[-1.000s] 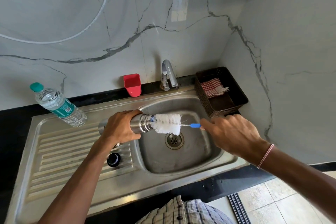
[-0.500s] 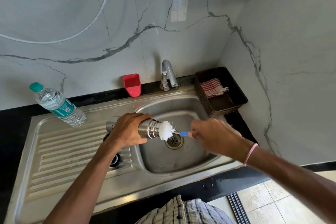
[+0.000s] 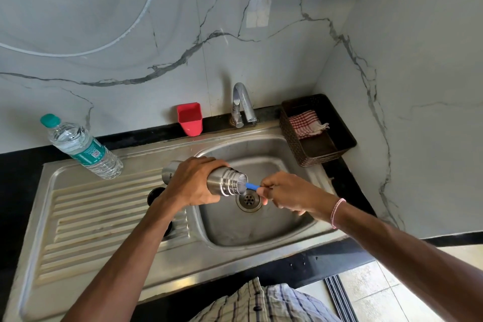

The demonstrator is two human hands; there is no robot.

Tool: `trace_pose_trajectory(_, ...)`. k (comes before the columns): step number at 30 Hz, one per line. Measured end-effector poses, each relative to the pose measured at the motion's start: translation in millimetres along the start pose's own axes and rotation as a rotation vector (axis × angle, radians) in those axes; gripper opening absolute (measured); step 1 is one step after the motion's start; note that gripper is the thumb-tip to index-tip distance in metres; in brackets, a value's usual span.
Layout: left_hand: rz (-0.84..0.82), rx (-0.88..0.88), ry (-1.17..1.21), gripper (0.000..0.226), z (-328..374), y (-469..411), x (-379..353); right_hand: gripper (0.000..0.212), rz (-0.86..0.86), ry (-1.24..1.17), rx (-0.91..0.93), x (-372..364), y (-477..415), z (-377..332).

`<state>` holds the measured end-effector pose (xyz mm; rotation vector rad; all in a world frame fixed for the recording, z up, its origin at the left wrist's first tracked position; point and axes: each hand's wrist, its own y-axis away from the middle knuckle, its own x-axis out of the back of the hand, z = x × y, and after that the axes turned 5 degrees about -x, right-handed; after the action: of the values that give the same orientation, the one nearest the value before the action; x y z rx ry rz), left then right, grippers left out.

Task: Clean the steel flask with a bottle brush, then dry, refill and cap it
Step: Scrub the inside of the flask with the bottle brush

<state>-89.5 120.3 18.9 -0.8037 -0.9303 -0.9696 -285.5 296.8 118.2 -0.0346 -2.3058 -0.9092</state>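
Observation:
The steel flask (image 3: 224, 181) lies sideways over the sink basin (image 3: 264, 227), mouth pointing right. My left hand (image 3: 193, 184) grips it round the middle. The bottle brush (image 3: 251, 186) is pushed into the flask's mouth; only a short piece of blue handle shows, the white bristles are hidden inside. My right hand (image 3: 285, 192) grips that handle just right of the mouth, above the drain (image 3: 248, 200). The flask's black cap (image 3: 154, 195) sits on the draining board, partly hidden by my left forearm.
A plastic water bottle (image 3: 83, 148) with a green cap stands at the back left of the draining board (image 3: 86, 217). A red cup (image 3: 190, 119), the tap (image 3: 241, 105) and a dark basket (image 3: 326, 149) holding a checked cloth (image 3: 304, 123) line the back.
The white bristle head has gone from fully outside the flask's mouth to fully inside it. My right hand moved left towards the flask; the flask shifted slightly right.

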Motion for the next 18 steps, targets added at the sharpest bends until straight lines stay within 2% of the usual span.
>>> trace_pose_trajectory(1,-0.008,-0.005,-0.013,0.069,-1,0,0,0.027,0.071,0.107,0.026,-2,2,0)
trace_pose_trajectory(3,-0.016,0.003,-0.016,0.067,-1,0,0,0.014,0.366,0.541,0.182,-17,3,5)
trace_pose_trajectory(4,-0.013,0.021,-0.001,0.067,0,-1,-1,0.008,0.456,0.741,0.257,-25,5,5)
trace_pose_trajectory(6,-0.007,0.053,0.031,0.069,1,-1,-3,0.017,0.543,0.947,0.368,-32,7,5)
trace_pose_trajectory(11,-0.048,0.011,0.015,0.069,-7,5,-7,0.029,0.509,0.897,0.425,-18,13,14)
trace_pose_trajectory(14,-0.050,0.013,0.008,0.068,-9,7,-8,0.012,0.351,0.669,0.329,-6,18,14)
trace_pose_trajectory(18,-0.038,0.023,0.001,0.069,-14,10,-7,0.026,0.150,0.444,0.168,9,16,19)
